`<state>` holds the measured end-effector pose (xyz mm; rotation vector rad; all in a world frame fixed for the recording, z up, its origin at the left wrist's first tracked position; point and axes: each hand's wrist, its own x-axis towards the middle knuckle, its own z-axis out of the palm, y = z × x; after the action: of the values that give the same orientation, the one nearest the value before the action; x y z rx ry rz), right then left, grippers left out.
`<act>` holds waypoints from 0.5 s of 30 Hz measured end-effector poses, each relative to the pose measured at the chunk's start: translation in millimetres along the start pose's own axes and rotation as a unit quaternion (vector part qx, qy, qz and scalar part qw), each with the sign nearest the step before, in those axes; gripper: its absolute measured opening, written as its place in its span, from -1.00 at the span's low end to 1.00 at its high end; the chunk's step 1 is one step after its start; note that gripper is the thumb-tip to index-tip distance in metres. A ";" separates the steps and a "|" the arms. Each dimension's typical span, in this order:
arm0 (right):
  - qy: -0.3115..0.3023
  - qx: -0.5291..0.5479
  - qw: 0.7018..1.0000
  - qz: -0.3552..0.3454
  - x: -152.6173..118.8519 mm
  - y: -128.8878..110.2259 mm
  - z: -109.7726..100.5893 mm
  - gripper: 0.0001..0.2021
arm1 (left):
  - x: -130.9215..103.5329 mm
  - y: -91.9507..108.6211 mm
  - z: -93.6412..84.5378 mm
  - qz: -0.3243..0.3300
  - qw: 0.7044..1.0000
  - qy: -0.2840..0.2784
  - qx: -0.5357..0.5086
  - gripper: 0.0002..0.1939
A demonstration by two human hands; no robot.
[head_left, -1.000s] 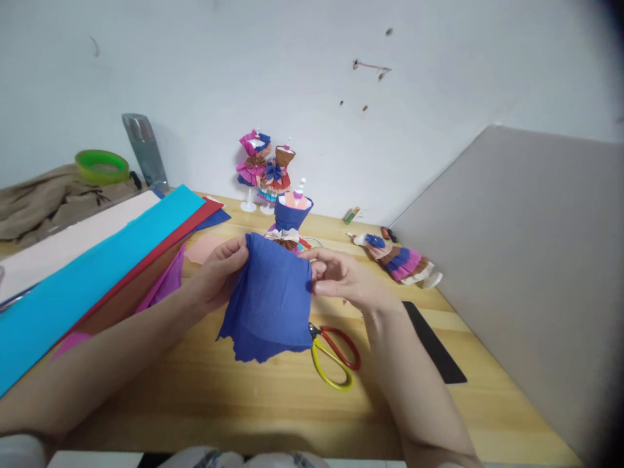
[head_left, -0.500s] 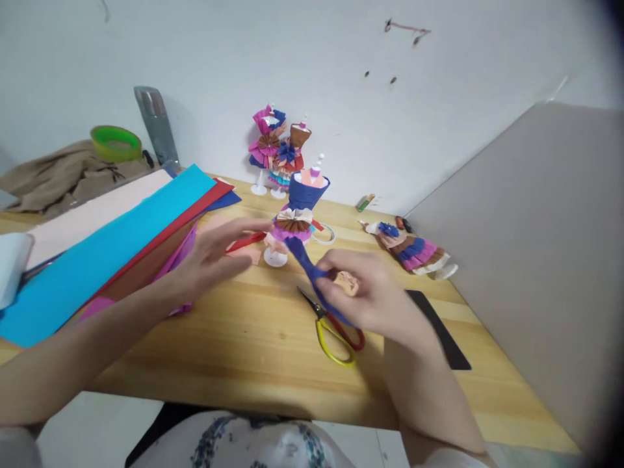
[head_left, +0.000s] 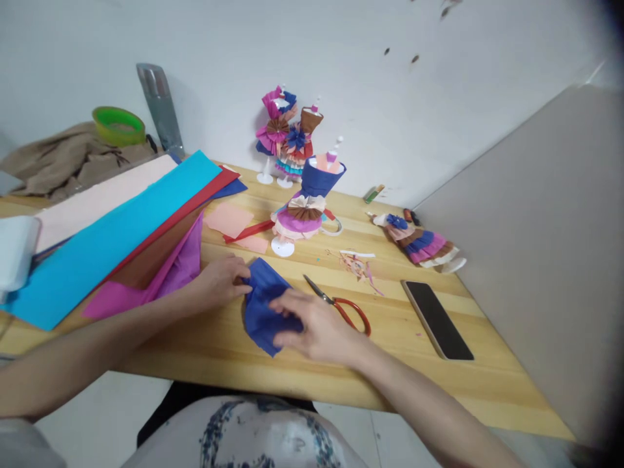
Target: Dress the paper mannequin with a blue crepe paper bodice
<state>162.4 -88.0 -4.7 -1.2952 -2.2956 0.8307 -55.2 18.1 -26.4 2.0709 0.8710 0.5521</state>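
A piece of blue crepe paper, folded or creased, lies on the table in front of me. My left hand pinches its upper left edge. Over its right side hovers my right hand, thumb and fingers apart, hiding part of the paper. Scissors with a red handle lie just beyond that hand, partly covered. Behind the paper stands a small mannequin in a blue bodice with a brown and cream fan at the waist and a ruffled skirt.
Long coloured paper sheets cover the left side. Two dressed mannequins stand at the wall, and another lies at the right. A phone, paper scraps, a tape roll and a flask are around.
The blue paper, a narrow strip in my right hand before, now lies spread on the table. My left hand came down onto its edge; my right hand lowered leftward and opened.
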 end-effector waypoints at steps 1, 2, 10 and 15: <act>-0.023 -0.046 0.999 -0.009 -7.3 -3.1 5.8 -0.54 | -1.9 -4.3 -0.5 0.011 0.996 -0.014 0.089 -0.80; -0.027 -0.088 0.996 -0.015 -13.2 -4.7 11.5 -0.47 | -3.6 -8.5 -0.8 0.016 0.987 -0.023 0.156 -0.79; 0.061 -0.199 0.976 -0.069 -20.0 35.4 16.1 -0.76 | -16.9 -15.1 -2.1 0.068 0.969 0.016 0.238 -0.60; 0.064 -0.187 0.979 -0.057 -18.2 38.9 14.6 -0.75 | -17.5 -1.7 3.0 0.123 0.966 -0.082 0.210 -0.88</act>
<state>188.0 -92.6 -41.8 -1.3042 -2.4705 0.2728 -65.7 4.3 -30.9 2.5942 0.6798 0.3348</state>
